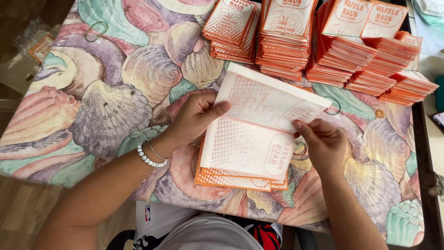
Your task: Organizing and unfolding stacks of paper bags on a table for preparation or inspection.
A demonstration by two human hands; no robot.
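Just now both hands work on a flat white paper bag with faint orange dotted print (259, 125), lifted and bent back off the top of a small pile of orange-edged paper bags (231, 178) that lies on the tabletop with a pastel seashell-pattern cloth (106, 92). On the bag's near-left edge, the left hand (196, 115) has its fingers closed, thumb pressed on top of the paper. Over on the other side the right hand (323, 143) pinches the bag's right edge between thumb and fingertips, close to the rounded printed emblem. A white bead bracelet (148, 157) circles the left wrist. Several taller stacks of orange and white printed paper bags (333, 46) stand in a row along the far edge of the tabletop, well apart from the hands. A thin green rubber band (96, 30) lies on the cloth at the far left.
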